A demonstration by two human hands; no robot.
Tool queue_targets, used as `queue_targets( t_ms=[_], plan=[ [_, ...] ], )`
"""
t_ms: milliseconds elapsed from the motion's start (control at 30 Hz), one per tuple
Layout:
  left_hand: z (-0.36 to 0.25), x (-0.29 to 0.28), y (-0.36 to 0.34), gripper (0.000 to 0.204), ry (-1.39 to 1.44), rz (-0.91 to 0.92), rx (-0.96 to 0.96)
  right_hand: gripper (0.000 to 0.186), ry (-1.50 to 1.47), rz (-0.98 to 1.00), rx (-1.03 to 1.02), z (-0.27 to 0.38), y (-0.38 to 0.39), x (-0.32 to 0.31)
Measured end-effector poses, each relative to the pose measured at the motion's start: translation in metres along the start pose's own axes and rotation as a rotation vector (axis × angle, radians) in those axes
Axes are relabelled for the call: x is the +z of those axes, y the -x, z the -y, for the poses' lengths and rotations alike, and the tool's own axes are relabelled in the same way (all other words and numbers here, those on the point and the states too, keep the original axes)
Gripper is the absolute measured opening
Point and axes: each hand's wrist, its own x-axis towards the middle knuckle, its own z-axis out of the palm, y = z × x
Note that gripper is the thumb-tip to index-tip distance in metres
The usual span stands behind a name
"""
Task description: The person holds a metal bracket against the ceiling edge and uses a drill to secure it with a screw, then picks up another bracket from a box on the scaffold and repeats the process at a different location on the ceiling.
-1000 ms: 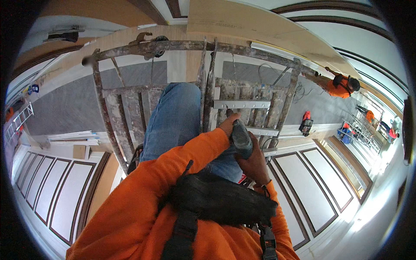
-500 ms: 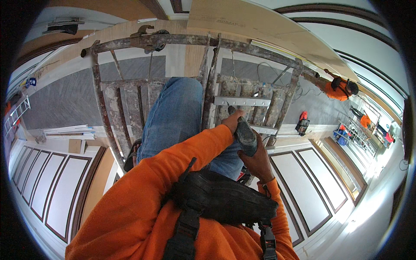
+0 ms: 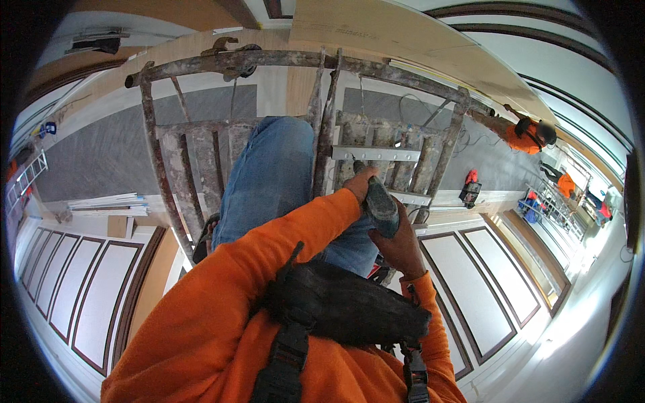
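A dark, dusty power drill [image 3: 382, 211] is in both my hands, pointing away from me. My left hand [image 3: 361, 183] is wrapped round its front part. Round its rear end, my right hand [image 3: 401, 248] is closed, with the handle mostly hidden. The thin tip of the drill is up against or just over a pale metal strip [image 3: 376, 154] with holes along it; whether they touch I cannot tell. That strip lies across paint-stained scaffold planks [image 3: 420, 164]. A second metal strip [image 3: 411, 199] lies nearer, beside the drill.
Stained scaffold rails [image 3: 289, 60] frame the platform, with grey floor below. A co-worker in orange [image 3: 524, 136] stands at the right, near a black and red bag [image 3: 469, 191]. Long white strips [image 3: 111, 204] lie at the left. A ladder [image 3: 28, 176] stands farther left.
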Motion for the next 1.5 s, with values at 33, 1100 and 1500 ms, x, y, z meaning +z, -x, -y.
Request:
queue_targets(
  t_ms=[33, 1100, 1500],
  plan=[
    [0.002, -0.001, -0.002, 0.028, -0.015, -0.008, 0.007, 0.084, -0.034, 0.006, 0.025, -0.002, 0.001, 0.002],
    [-0.003, -0.002, 0.002, 0.024, 0.007, 0.070, 0.064, 0.078, -0.031, -0.010, -0.033, 0.001, -0.001, 0.002],
    [-0.002, -0.003, 0.002, 0.023, 0.027, 0.069, 0.041, 0.078, 0.010, -0.022, -0.044, 0.004, 0.000, 0.002]
  ],
)
